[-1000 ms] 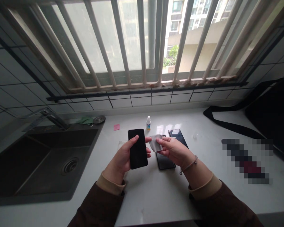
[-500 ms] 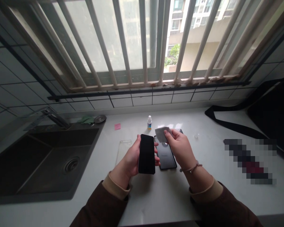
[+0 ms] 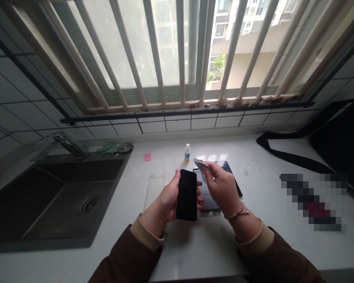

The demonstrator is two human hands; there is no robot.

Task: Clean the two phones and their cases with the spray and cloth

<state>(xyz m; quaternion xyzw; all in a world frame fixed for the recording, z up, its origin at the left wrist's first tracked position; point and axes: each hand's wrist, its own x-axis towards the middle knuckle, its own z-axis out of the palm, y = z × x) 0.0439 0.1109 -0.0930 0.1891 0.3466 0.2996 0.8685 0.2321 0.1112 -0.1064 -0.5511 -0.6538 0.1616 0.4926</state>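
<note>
Honestly, I judged the phone (image 3: 186,195) the main risk: cradled in the left hand (image 3: 166,200), dark face up above the counter (image 3: 194,251), it could slip and crack if that hold loosened. The right hand (image 3: 222,184) pinched a wipe (image 3: 199,163) between thumb and fingers, and it largely hid the second phone (image 3: 206,196), so I couldn't make out that phone's face.

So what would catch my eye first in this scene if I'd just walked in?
Your eye would go first to the middle, where the left hand holds a black phone and the right hand pinches a pale wipe at its top edge. Above them, a barred window fills the top of the view, with an apartment block outside. To the left, a dark sink is set into the white counter.
</note>
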